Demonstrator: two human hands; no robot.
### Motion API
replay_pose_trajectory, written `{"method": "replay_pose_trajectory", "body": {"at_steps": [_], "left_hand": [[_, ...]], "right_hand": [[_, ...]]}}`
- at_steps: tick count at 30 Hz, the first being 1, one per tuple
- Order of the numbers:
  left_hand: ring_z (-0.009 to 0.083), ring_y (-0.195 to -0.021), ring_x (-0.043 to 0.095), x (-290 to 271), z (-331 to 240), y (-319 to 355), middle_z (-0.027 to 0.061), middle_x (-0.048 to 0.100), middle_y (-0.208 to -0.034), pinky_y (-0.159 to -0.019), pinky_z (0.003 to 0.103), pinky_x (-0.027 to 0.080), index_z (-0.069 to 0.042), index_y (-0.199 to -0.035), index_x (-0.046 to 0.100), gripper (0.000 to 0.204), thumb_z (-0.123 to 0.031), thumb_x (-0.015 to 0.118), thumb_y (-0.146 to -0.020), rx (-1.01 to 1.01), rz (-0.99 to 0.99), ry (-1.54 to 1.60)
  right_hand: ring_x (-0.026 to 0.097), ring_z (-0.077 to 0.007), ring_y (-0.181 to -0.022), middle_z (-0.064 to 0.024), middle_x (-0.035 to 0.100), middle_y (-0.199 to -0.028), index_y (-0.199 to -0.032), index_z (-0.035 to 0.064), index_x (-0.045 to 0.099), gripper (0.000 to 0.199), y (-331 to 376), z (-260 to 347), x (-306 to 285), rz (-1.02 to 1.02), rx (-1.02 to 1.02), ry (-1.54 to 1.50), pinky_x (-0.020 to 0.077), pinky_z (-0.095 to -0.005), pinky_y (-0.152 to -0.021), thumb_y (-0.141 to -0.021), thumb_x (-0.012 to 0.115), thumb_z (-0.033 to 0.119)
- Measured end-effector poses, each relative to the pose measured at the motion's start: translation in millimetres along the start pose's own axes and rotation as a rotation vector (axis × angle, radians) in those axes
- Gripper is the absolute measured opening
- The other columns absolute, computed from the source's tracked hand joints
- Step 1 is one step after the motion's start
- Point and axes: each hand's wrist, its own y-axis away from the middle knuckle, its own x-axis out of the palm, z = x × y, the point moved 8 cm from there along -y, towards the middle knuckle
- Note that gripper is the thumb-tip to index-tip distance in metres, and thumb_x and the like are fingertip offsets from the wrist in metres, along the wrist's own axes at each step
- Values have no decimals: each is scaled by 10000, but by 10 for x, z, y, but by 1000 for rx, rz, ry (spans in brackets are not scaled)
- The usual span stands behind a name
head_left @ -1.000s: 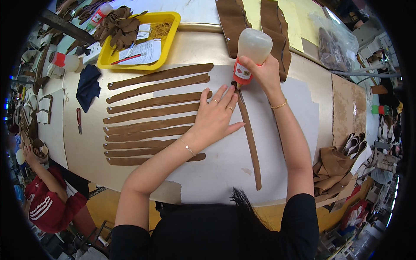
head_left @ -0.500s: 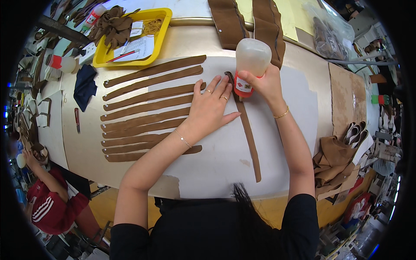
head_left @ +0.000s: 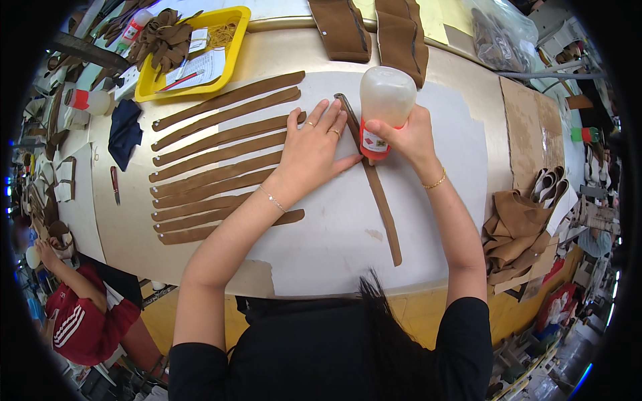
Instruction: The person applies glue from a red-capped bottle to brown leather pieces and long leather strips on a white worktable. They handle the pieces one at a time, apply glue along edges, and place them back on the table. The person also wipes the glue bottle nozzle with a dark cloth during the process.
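Observation:
My right hand [head_left: 409, 142] is closed around a translucent squeeze bottle [head_left: 388, 97] with a red lower part, held upside down. Its nozzle points down at a long brown strip [head_left: 382, 210] of leather-like material, a little below the strip's upper end. Flat beside that strip lies my left hand [head_left: 311, 144], fingers stretched out, with fingertips and thumb close to the strip's left edge; whether they press on it I cannot tell. Several similar brown strips [head_left: 221, 157] are laid in a row to the left, partly under my left hand and forearm.
A yellow tray [head_left: 242, 40] holds brown scraps, rubber bands, paper and a red pen. Near it are a dark blue cloth [head_left: 125, 134] and a red knife-like tool [head_left: 115, 185]. Brown pieces [head_left: 518, 234] are heaped at the right edge. Another person [head_left: 87, 307] sits at lower left.
The bottle's nozzle has moved down along the strip, toward me. My left hand stays beside the strip. The whole view has shifted slightly.

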Motion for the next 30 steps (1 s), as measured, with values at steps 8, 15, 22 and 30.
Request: {"method": "replay_pose_trajectory", "body": {"at_steps": [8, 15, 22, 30], "left_hand": [[258, -1346, 358, 0, -9, 9, 137, 417, -1431, -1055, 546, 253, 12, -1297, 502, 716, -457, 682, -788, -6, 18, 4], [257, -1334, 372, -30, -27, 34, 158, 419, -1422, -1055, 520, 262, 11, -1284, 505, 672, -421, 685, -802, -15, -39, 4], [299, -1257, 423, 17, -694, 714, 139, 462, -1367, -980, 476, 342, -58, -1220, 555, 555, -356, 712, -778, 237, -17, 188], [285, -1267, 415, 76, -953, 924, 109, 453, -1391, -986, 491, 327, -120, -1227, 564, 540, -397, 698, -783, 287, 6, 194]], "right_hand": [[683, -182, -737, -104, 705, -808, -908, -4, 681, 518, 232, 30, -46, 13, 18, 49, 537, -295, -665, -691, 804, 450], [664, -160, -789, -91, 686, -869, -987, -12, 642, 565, 427, -137, -69, 24, 167, -206, 528, -284, -698, -760, 738, 496], [629, -135, -845, -75, 655, -939, -1025, -18, 613, 558, 365, -419, -247, -113, 275, -478, 512, -279, -743, -834, 670, 504], [670, -181, -828, -113, 695, -900, -994, -18, 639, 548, 363, -148, -127, -72, 135, -89, 534, -304, -718, -745, 770, 451]]}}
